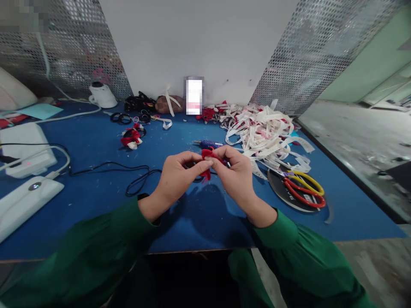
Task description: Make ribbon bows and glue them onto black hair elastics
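Note:
Both my hands meet above the middle of the blue table [96,141]. My left hand [180,175] and my right hand [236,173] pinch a small piece of red ribbon [208,160] between their fingertips; part of it hangs down below my fingers. Both hands are closed on it. A blue glue gun [208,144] lies just behind my hands. A black cable [135,182] loops on the table to the left of my left hand.
A heap of white ribbon strips [266,130] lies at the right rear. Scissors with red and yellow handles [305,188] rest on a dark round disc. White devices [22,201] sit at the left. Finished red-white bows [132,139] and black hair ties [120,117] lie further back.

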Demonstrator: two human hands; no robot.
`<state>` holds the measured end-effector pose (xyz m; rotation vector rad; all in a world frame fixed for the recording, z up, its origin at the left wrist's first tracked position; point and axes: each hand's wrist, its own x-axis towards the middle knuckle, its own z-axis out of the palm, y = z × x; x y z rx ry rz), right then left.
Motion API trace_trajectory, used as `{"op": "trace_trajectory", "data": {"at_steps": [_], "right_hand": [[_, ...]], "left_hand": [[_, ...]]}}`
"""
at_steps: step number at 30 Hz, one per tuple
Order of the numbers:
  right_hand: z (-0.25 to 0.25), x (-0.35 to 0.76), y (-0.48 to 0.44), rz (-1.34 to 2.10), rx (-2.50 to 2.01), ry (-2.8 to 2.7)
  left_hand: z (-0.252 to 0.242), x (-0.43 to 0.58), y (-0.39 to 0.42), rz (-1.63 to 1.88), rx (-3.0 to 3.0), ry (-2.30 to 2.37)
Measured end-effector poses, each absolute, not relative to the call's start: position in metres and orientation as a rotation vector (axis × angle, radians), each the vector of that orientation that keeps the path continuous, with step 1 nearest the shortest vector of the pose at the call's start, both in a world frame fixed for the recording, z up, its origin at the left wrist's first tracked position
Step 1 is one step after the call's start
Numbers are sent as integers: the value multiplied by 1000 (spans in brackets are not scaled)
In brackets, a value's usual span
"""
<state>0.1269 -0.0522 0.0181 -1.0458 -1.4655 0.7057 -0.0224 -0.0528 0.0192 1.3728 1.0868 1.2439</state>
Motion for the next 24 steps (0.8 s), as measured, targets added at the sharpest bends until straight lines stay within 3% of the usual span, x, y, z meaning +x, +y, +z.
{"op": "trace_trajectory", "data": {"at_steps": [5, 24], "right_hand": [[17, 128, -50, 962, -981, -1358], [10, 135, -40, 804, -1024, -1450]], "left_hand": [[22, -23, -52, 1235, 1512, 1141], [21, -26, -46, 1189, 1064, 1020]]}}
